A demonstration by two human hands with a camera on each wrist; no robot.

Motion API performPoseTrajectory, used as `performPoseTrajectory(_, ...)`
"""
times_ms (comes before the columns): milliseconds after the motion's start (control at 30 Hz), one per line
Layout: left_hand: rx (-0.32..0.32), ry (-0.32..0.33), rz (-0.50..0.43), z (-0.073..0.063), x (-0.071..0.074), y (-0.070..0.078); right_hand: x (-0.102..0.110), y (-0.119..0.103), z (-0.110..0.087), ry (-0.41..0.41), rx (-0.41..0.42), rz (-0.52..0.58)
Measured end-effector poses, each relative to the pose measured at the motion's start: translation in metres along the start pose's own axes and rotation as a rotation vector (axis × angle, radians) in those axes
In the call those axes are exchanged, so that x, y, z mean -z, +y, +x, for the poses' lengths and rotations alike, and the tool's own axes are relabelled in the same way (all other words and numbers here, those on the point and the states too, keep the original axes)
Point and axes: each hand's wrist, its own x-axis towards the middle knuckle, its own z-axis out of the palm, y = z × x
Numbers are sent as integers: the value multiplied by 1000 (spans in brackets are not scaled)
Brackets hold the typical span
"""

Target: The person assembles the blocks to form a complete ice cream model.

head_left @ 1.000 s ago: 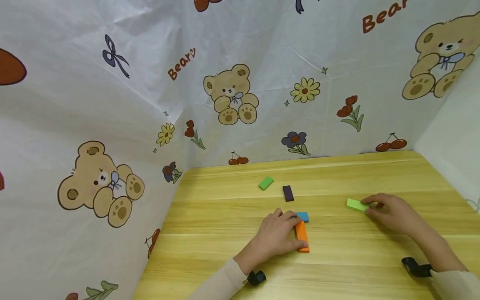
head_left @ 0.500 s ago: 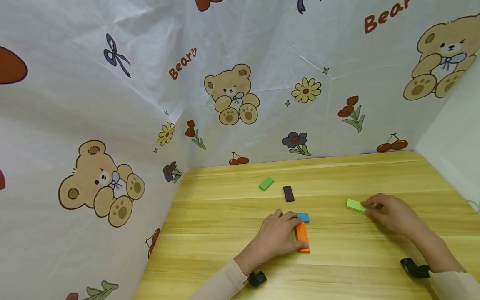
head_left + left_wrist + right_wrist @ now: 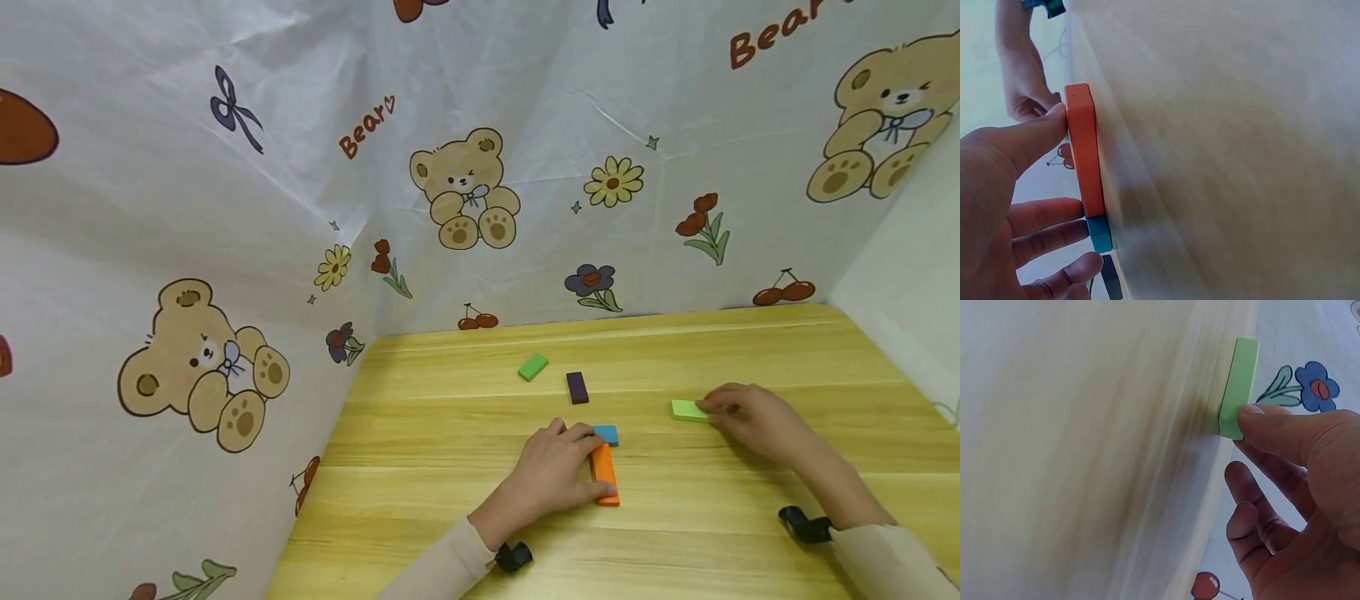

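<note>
My left hand holds an orange block lengthwise on the table, thumb at its near end and fingers at its far end. A blue block lies crosswise against that far end, partly covered by the fingers. In the left wrist view the orange block and the blue block meet end to end. To the right, my right hand pinches one end of a light green block between thumb and fingers. The right wrist view shows this green block jutting out past the thumb.
Beyond the blue block lies a dark purple block, with a darker green block farther back to its left. A bear-print cloth walls the wooden table at the back and left. A plain white wall borders the right.
My right hand has slid the light green block a little to the left, and the block has turned more level. The left hand and the orange block have stayed in place.
</note>
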Motion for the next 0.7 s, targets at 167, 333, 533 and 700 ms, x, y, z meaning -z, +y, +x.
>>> performPoseTrajectory(167,-5,-1,13,0,1,1,-5,-7,7,-15,0,24)
performPoseTrajectory(333,-7,1,17,0,0,0,-10,-15,14,-38,0,41)
performPoseTrajectory(533,-6,-2,22,0,1,0,-17,-27,22,-57,1,57)
performPoseTrajectory(700,-1,-13,24,1,2,1,-23,-36,28,-67,5,47)
